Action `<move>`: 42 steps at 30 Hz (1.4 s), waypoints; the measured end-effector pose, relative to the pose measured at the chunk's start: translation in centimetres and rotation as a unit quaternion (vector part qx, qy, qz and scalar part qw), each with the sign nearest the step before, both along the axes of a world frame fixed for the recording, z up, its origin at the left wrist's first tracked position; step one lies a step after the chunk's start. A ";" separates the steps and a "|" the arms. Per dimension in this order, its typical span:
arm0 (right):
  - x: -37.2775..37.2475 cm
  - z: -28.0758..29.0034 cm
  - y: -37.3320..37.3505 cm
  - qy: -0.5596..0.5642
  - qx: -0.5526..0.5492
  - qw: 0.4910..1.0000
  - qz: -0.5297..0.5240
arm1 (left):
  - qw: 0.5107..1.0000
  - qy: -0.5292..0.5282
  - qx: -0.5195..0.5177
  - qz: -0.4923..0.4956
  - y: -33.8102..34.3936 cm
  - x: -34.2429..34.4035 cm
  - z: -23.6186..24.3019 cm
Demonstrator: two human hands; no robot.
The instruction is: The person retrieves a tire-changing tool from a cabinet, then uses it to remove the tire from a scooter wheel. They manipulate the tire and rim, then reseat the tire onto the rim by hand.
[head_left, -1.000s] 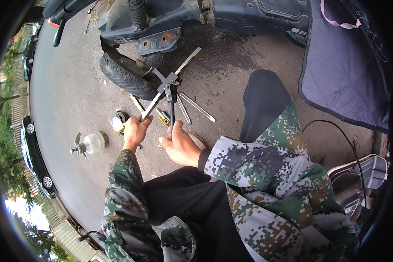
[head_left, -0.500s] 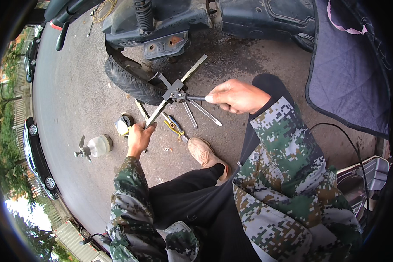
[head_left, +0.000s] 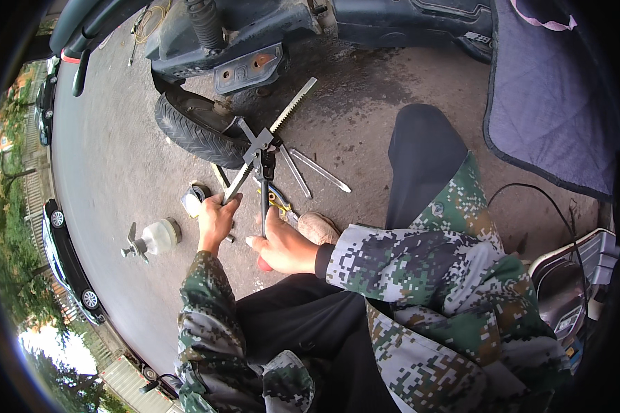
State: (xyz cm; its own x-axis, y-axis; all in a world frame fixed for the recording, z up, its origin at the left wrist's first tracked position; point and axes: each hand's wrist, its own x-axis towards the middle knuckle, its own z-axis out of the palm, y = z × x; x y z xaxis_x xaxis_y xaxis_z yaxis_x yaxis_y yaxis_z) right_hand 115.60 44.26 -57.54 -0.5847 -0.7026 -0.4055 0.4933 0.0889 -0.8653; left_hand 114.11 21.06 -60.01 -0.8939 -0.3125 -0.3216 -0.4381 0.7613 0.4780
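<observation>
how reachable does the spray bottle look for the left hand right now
Probably yes, once freed: the left hand grips the toothed bar, but the spray bottle sits on the pavement to its left, with nothing visible in between.

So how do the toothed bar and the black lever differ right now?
Colour: the toothed bar is pale metal, the lever black.
Pose: the bar slants from lower left to upper right in view; the lever runs nearly straight down.
Grip: the left hand holds the bar, the right hand the lever.
Shared: both meet at the dark block.
</observation>
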 end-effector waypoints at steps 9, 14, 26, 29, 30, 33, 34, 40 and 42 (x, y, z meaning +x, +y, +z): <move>-11.3 3.3 10.6 -0.006 0.040 0.981 0.189 | 1.000 -0.004 0.007 -0.002 -0.5 0.1 -0.3; -16.1 4.2 14.3 0.008 0.059 0.997 0.040 | 1.000 -0.008 0.025 -0.002 -0.2 -0.1 -0.1; -0.8 2.1 2.4 0.008 0.007 1.000 -0.022 | 0.999 -0.007 -0.032 0.000 -1.2 0.1 0.0; 0.8 1.2 1.5 0.050 0.021 0.998 -0.017 | 0.999 -0.010 -0.047 -0.003 -1.8 0.7 -0.1; 1.3 0.9 1.3 0.065 0.039 0.997 0.002 | 0.998 -0.017 -0.057 -0.006 -2.1 0.8 -0.1; 2.9 -0.2 0.7 0.079 0.033 0.996 0.001 | 0.997 -0.019 -0.078 -0.005 -2.7 1.2 -0.5; 3.5 -0.6 0.5 0.096 0.023 0.995 -0.010 | 0.996 -0.021 -0.083 -0.005 -2.9 1.3 -0.6; 5.8 -3.2 -1.1 0.622 0.119 0.764 -0.124 | 0.996 -0.025 -0.080 0.011 -3.6 1.5 -0.7; 5.9 -3.6 -1.2 0.625 0.120 0.763 -0.115 | 0.998 -0.012 -0.064 0.002 -3.5 1.7 -0.6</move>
State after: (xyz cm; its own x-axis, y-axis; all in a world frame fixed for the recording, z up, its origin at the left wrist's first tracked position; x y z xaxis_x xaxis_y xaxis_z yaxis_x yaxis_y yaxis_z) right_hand 121.51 43.05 -61.12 -0.7168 -0.5157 0.4693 -0.6772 0.3545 -0.6448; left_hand 115.81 17.61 -60.60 -0.8852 -0.3560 -0.2994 -0.4511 0.8139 0.3660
